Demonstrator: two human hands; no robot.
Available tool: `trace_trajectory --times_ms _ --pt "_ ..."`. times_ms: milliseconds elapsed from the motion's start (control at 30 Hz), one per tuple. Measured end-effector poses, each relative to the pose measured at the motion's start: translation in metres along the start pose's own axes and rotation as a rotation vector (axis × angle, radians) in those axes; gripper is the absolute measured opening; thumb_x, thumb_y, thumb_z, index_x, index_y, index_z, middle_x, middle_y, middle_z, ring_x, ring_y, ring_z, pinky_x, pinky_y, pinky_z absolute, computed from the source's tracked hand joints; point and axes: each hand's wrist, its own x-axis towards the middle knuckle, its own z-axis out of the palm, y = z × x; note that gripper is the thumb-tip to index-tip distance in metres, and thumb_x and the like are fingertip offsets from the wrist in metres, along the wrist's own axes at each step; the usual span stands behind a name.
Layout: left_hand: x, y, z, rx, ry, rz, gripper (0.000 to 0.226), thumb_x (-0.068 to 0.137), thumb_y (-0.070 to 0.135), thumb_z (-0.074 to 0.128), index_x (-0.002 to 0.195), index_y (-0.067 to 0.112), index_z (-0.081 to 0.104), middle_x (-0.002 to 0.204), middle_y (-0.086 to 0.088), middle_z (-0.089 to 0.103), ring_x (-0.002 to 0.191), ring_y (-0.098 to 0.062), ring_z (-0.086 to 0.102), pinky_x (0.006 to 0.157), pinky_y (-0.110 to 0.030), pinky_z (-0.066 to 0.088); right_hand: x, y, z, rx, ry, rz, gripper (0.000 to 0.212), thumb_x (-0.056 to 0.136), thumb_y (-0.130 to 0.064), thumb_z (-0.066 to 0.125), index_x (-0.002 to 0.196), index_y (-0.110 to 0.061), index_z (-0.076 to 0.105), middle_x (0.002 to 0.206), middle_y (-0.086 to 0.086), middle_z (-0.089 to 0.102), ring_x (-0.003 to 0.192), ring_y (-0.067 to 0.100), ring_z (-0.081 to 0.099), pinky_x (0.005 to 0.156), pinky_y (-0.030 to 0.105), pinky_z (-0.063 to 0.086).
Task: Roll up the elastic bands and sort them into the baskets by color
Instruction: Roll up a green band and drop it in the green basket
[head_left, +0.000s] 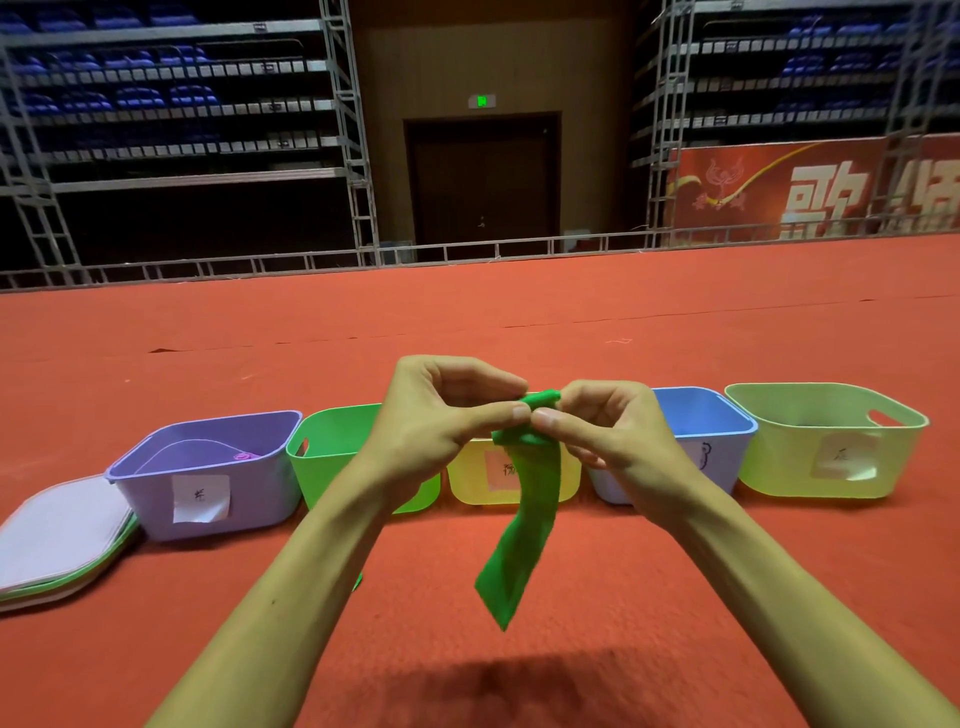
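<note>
Fingers (488, 382) of both hands curl in toward each other and pinch the rolled top of a green elastic band (524, 519). The left hand (441, 415) holds it from the left with thumb and forefinger tips meeting at the roll. The right hand (608, 431) mirrors it from the right, and the two thumb tips almost touch. Both forearms rise from the bottom corners of the view and converge, with the wrists bent slightly inward. The hands are held up in the air in front of the row of baskets.

Five baskets stand side by side on the red carpet (675, 597): a purple basket (208, 467), a green basket (332, 441), a yellow basket (467, 483), a blue basket (701, 415) and a pale green basket (821, 441). Each carries a paper label where its front shows (the writing is too small to read). The hands cover part of the green, yellow and blue ones. A stack of flat lids (57, 530) lies just beside the purple basket on its left. A broad stretch of carpet lies open between the baskets and the person, and more lies behind the row as far as a metal rail.

The band's small roll lies crosswise, its axis running left to right between the fingertips. The unrolled length hangs below it, long axis close to upright and slanting down to the left. Its free end points at the carpet in front of the yellow basket, and whether it touches I cannot tell.
</note>
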Motion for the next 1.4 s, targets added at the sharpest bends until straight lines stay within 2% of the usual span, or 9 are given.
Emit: trace_trajectory --times_ms 133,300,533,633,800,933,1100,1300,1400 --pt "0.002 0.003 0.001 0.039 -0.016 0.025 0.022 0.073 -0.013 0.082 0.092 -0.005 0.077 0.086 -0.016 0.079 0.078 -0.018 0.075 0.068 -0.023 0.058 0.001 0.0 -0.004 0.042 -0.033 0.043 0.02 0.084 -0.011 0.078 0.085 0.002 0.063 0.056 -0.008 0.053 0.045 0.005 0.033 0.044 0.018 0.022" --pt "0.005 0.001 0.003 0.032 -0.014 0.028 0.025 0.07 -0.017 0.082 0.09 -0.003 0.077 0.086 -0.017 0.079 0.078 -0.022 0.076 0.068 -0.027 0.059 0.002 -0.004 0.0 -0.011 0.016 0.037 0.027 0.089 -0.026 0.077 0.076 -0.004 0.066 0.052 -0.007 0.045 0.044 0.008 0.03 0.045 0.02 0.02" --pt "0.005 -0.004 -0.001 -0.085 -0.131 -0.137 0.038 0.086 0.029 0.074 0.103 -0.006 0.074 0.106 -0.025 0.074 0.096 -0.026 0.068 0.093 -0.038 0.053 0.002 -0.007 0.002 -0.004 0.093 -0.031 0.02 0.084 -0.021 0.071 0.08 -0.001 0.069 0.051 -0.012 0.053 0.045 0.006 0.031 0.046 0.017 0.024" --pt "0.005 -0.005 -0.001 -0.05 -0.155 -0.126 0.036 0.092 0.029 0.072 0.103 -0.005 0.075 0.109 -0.029 0.073 0.098 -0.028 0.066 0.1 -0.043 0.051 0.001 -0.004 0.001 0.007 0.143 -0.025 0.024 0.081 -0.022 0.074 0.082 0.002 0.072 0.052 -0.007 0.055 0.046 0.009 0.03 0.046 0.017 0.025" --pt "0.004 -0.009 0.003 -0.021 -0.051 -0.162 0.021 0.089 0.017 0.075 0.104 0.002 0.078 0.097 -0.019 0.078 0.08 -0.018 0.071 0.083 -0.034 0.059 0.001 0.001 -0.001 -0.012 0.242 -0.008 0.027 0.079 -0.023 0.08 0.083 0.004 0.076 0.056 -0.001 0.059 0.047 0.01 0.033 0.046 0.018 0.027" --pt "0.003 -0.011 0.005 -0.061 -0.006 -0.159 0.018 0.086 0.003 0.076 0.103 -0.002 0.078 0.094 -0.02 0.078 0.084 -0.023 0.075 0.074 -0.03 0.062 0.001 0.001 -0.005 -0.054 0.228 0.057 0.012 0.083 -0.008 0.08 0.086 0.003 0.078 0.058 0.0 0.064 0.049 0.013 0.031 0.046 0.019 0.025" --pt "0.003 -0.013 0.008 -0.052 0.034 -0.145 0.019 0.082 -0.006 0.077 0.1 -0.005 0.077 0.092 -0.018 0.078 0.082 -0.019 0.076 0.071 -0.028 0.062 0.003 -0.002 -0.012 -0.041 0.151 0.194 0.011 0.084 -0.007 0.077 0.091 0.002 0.076 0.059 -0.005 0.064 0.048 0.011 0.034 0.043 0.017 0.025" --pt "0.002 -0.014 0.011 -0.143 0.065 -0.151 0.017 0.081 -0.01 0.075 0.097 -0.003 0.077 0.091 -0.015 0.079 0.081 -0.017 0.075 0.07 -0.026 0.061 -0.003 0.001 -0.003 -0.063 0.189 0.058 0.02 0.08 -0.003 0.082 0.096 0.005 0.074 0.068 0.002 0.071 0.045 0.0 0.047 0.046 0.012 0.033" --pt "0.001 -0.013 0.009 -0.225 0.044 -0.194 0.021 0.08 -0.01 0.075 0.098 -0.002 0.076 0.095 -0.018 0.078 0.087 -0.02 0.075 0.072 -0.025 0.059 -0.002 0.003 -0.007 -0.017 0.175 0.07 0.017 0.081 -0.003 0.081 0.097 -0.004 0.076 0.067 0.001 0.07 0.049 0.008 0.035 0.048 0.017 0.029"
